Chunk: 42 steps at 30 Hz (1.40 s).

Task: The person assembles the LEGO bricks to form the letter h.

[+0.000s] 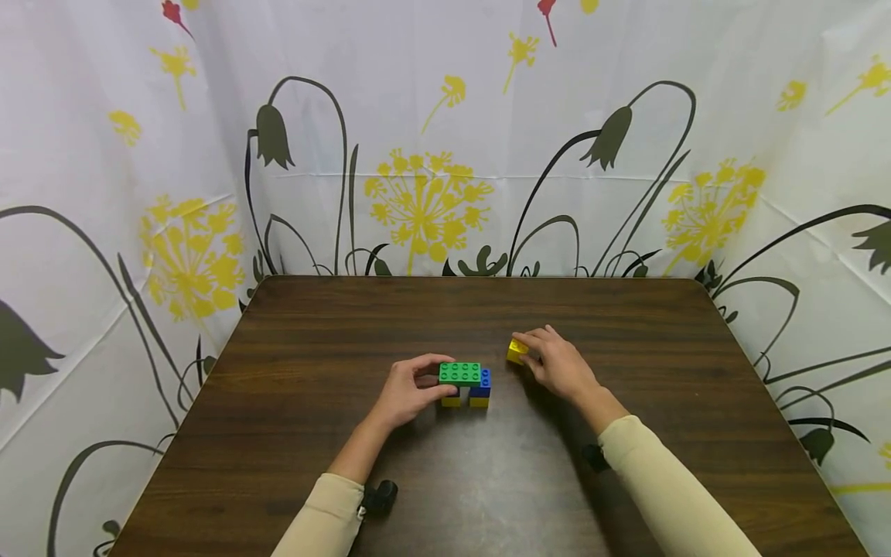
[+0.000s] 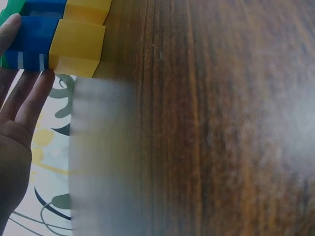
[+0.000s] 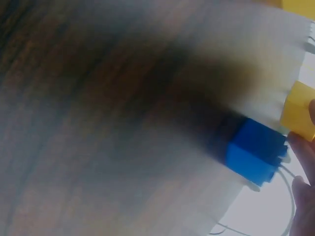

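Observation:
In the head view my left hand (image 1: 407, 392) grips the left side of a small toy-brick structure, thumb in front and fingers behind. Its green brick (image 1: 459, 374) lies across two stacks, each with blue over yellow; studs of the right blue brick (image 1: 485, 379) show beside it. The left wrist view has a thumb and fingertips against a blue brick (image 2: 34, 37) above a yellow brick (image 2: 78, 44). To the right of the structure, my right hand (image 1: 562, 370) pinches a yellow brick (image 1: 516, 352) between thumb and fingers, as the right wrist view also shows.
A loose blue brick (image 3: 256, 150) stands near my right fingers in the right wrist view, hidden in the head view. The dark wooden table (image 1: 334, 317) reaches back to a white patterned curtain (image 1: 459, 100).

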Available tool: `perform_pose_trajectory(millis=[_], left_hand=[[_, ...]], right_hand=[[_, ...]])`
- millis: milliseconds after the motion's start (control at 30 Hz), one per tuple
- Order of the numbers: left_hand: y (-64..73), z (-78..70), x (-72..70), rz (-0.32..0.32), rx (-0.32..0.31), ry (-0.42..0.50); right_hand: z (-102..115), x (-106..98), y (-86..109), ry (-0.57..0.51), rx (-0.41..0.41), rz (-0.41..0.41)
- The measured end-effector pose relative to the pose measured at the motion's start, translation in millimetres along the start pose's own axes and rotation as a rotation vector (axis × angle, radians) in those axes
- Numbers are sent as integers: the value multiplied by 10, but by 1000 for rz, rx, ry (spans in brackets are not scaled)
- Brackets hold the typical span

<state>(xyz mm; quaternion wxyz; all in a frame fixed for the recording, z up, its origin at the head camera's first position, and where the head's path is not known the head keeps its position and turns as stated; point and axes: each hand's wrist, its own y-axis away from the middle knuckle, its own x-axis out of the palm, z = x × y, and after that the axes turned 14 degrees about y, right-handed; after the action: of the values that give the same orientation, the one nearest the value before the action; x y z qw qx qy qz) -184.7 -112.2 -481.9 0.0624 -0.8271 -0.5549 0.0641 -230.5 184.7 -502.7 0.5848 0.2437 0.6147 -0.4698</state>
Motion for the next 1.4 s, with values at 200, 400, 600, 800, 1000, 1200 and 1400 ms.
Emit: perform_pose_trajectory(millis=[200,400,600,800,1000,1200,1400], left_hand=[[14,-15,-4,0,9,-6],[-3,30,-25,0,-6,-8],[-61,282,-71,-6,-1,-4],[-64,326,-86,-12,6,8],[-62,327,-97,-2,17,17],[-66,332,-97,5,22,10],[-69,328,-97,2,24,7]], right_hand=[[118,-154,-76,-36,-68,-106],[328,-296,-154,-154,-109,-168],[546,-394,-222,-222,-183,-220],[748,-459,-266,-249,-239,-219],[922,-452,-269,-352,-238,-158],[994,-413,-272,-348,-255,-113],[1005,-402,-259,-335,-260,-102]])
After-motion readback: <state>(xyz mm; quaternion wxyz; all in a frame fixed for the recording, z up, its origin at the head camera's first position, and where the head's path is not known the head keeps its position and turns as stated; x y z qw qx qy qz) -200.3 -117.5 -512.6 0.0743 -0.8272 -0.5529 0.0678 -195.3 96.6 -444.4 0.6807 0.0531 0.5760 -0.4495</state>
